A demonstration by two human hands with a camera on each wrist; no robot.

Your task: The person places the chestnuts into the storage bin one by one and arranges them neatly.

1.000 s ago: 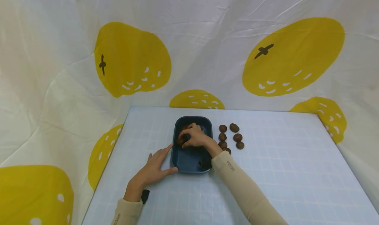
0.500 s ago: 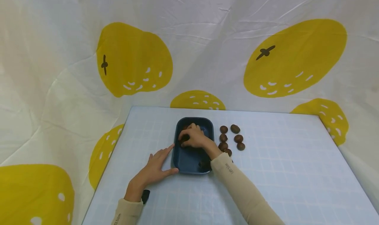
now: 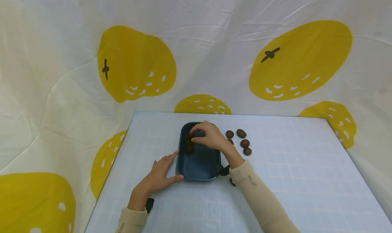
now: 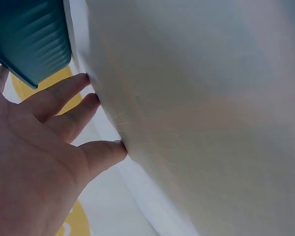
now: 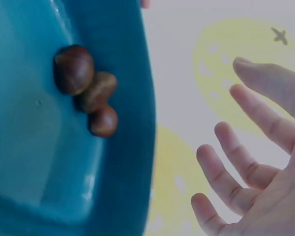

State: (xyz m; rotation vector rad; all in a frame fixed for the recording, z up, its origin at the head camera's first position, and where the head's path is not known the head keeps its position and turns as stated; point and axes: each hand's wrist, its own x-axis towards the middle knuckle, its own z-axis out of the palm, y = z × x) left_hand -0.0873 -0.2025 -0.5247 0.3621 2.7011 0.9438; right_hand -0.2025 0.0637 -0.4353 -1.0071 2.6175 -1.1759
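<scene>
Nothing is seen held by either hand. The blue tray (image 3: pixel 200 166) is set on the table (image 3: pixel 306 178), long side running away from the person. Three chestnuts (image 5: pixel 95 93) are lodged in it, lined up against the wall on the left-hand side in the head view; in the right wrist view they are shown touching in a row, the largest at one end, a browner, mottled one in the middle. The right hand (image 3: pixel 211 136) is held over the far part of the tray, thumb and fingers apart, with a gap seen between thumb and index; the same spread is confirmed by the right wrist view. The left hand (image 3: pixel 157 176) is placed at the near left corner, fingers spread, index tip and thumb set at the tray's edge; by the left wrist view, other fingertips are rested on the pale surface. Five loose chestnuts (image 3: pixel 244 143) can be counted right of the tray, one partly covered by the right wrist. A dark bit (image 3: pixel 232 182) is half hidden by the right sleeve (image 3: pixel 260 192); what it is cannot be told. Black straps (image 3: pixel 149 204) are worn at both wrists, and lettering is printed on the beige cuffs (image 3: pixel 131 217). A white backdrop (image 3: pixel 214 62) printed with yellow fruit is hung behind the table.
</scene>
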